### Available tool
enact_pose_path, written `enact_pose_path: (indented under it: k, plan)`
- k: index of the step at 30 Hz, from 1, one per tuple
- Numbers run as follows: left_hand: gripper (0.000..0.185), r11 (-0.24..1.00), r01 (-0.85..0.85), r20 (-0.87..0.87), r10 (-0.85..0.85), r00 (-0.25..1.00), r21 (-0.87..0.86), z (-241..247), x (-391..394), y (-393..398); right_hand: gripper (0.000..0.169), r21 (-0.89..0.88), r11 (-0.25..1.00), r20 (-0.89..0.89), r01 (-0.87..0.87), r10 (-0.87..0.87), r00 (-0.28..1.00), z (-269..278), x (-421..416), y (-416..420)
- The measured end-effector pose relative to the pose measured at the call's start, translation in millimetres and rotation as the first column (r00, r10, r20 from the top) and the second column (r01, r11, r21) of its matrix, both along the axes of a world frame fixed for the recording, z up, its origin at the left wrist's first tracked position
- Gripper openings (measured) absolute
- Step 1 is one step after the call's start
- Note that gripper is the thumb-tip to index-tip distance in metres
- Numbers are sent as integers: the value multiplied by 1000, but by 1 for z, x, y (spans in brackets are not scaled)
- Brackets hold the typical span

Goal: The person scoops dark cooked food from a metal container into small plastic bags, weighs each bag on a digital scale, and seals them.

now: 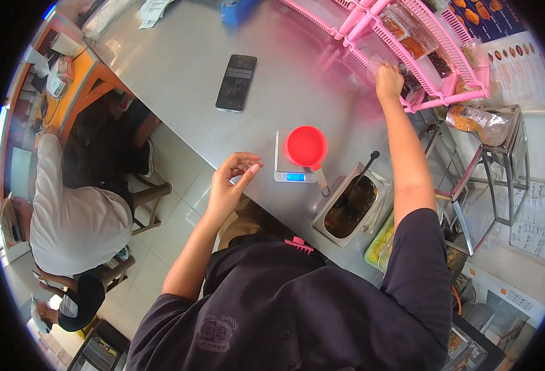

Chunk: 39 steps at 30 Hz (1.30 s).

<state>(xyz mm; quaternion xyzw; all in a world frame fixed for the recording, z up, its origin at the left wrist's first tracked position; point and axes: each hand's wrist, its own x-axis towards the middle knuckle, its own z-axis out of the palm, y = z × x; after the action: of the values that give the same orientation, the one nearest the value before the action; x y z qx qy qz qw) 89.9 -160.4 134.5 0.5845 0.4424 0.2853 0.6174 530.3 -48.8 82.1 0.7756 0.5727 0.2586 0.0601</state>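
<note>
My right hand (389,82) reaches to the lower tier of a pink plastic rack (420,60) at the upper right. Its fingers are on or beside something clear, perhaps a plastic bag; the grip is unclear. Above the steel table's near edge hangs my left hand (237,178), fingers loosely bent and apart, holding nothing. A red measuring cup (305,147) with a metal handle rests on a digital scale (280,160) whose display is lit. Right of the scale, a steel container (351,206) holds dark liquid and a black-handled utensil.
A smartphone (236,83) lies on the steel table (184,69). A green-rimmed tub (378,243) with yellow food sits by my right arm. A bagged orange food (478,123) rests on a metal stand. Two people sit at the left, one at an orange counter (84,69).
</note>
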Motion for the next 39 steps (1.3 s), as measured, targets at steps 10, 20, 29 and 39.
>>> enact_pose_path:
  k: [10, 20, 29, 39]
  plan:
    - [21, 1000, -1, 23, 1, 1000, 7, 0, 2, -8, 13, -57, 993, 163, -105, 113, 980, 1, -13, -5]
    - [23, 1000, 9, 45, -10, 999, 16, 9, 7, -22, 14, 541, 840, -387, -53, 304, 871, 20, -37, -36]
    - [29, 982, 39, 144, -66, 987, 187, 29, 34, -39, 10, 464, 835, -822, 295, 530, -208, 101, -144, -172]
    - [22, 875, 411, 89, -445, 891, 254, 74, 87, -56, 69, 337, 939, -838, 70, 333, -432, 155, -194, -288]
